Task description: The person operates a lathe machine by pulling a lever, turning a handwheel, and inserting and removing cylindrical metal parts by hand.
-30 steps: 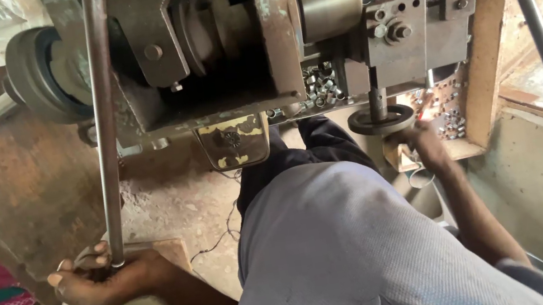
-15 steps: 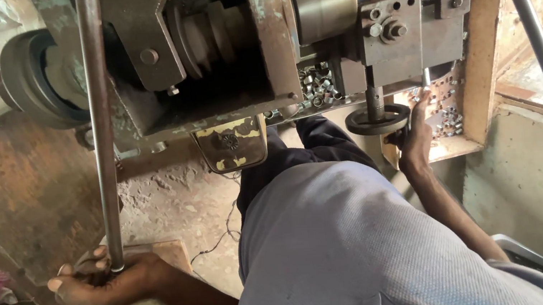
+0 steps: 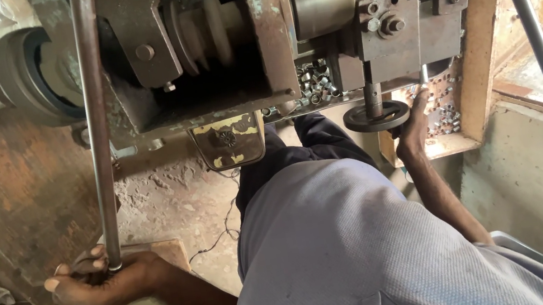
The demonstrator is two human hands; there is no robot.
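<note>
My left hand [image 3: 100, 287] has a tight grip around the bottom end of a long steel lever rod [image 3: 97, 122], dull grey with rusty patches, running straight up past the machine's belt pulley [image 3: 27, 78]. My right hand [image 3: 415, 128] has its fingers closed on the rim of the small dark handwheel [image 3: 376, 116] under the rusty machine, near a heap of little metal rings [image 3: 313, 80].

Person, seen from above. Shirt [image 3: 345, 250]: pale grey-lilac fabric with a fine woven texture, short-sleeved, loose over the torso, lightly creased. Trousers [image 3: 300, 151]: dark navy to black, plain, folds visible at the knees. Left hand [image 3: 100, 285] and right hand [image 3: 416, 124]: bare, no gloves, rings or watch visible. Forearms uncovered below the sleeves. Footwear out of sight.
</note>
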